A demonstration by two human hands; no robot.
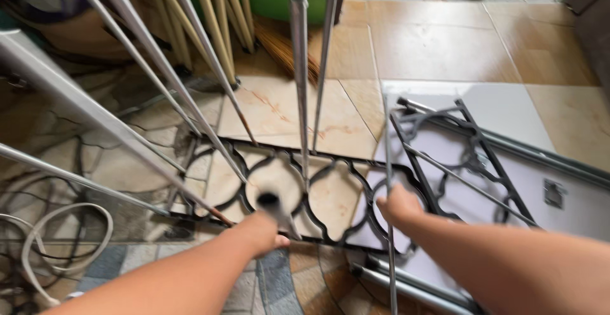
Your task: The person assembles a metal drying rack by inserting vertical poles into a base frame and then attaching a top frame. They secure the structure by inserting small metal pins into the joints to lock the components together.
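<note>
Hands low in the head view, both arms reaching forward from the near edge. Left hand clenched around a dark tube, its open round end facing up toward the camera; the tube is blurred, so its lower part is hard to trace. Right hand closed around a thin metal rod that runs near-vertical through the fist, from well above it down past the near edge of the frame.

Just beyond both hands lies a black ornamental grille with curled, lobed openings, flat on the floor. A second grille panel of the same pattern rests to the right, tilted, its near corner overlapping a white sheet. A small metal bracket sits on that sheet, far right.

Square metal tube stands upright in the middle, its open end at top. Several grey rods lean in from the upper left, their tips down at the grille. Bundle of pale wooden sticks leans at far centre-left, a broom head beside them.

Beige marble-look tiles cover the far floor. Coiled white cable lies at near left. Pipes lie below the right arm.
</note>
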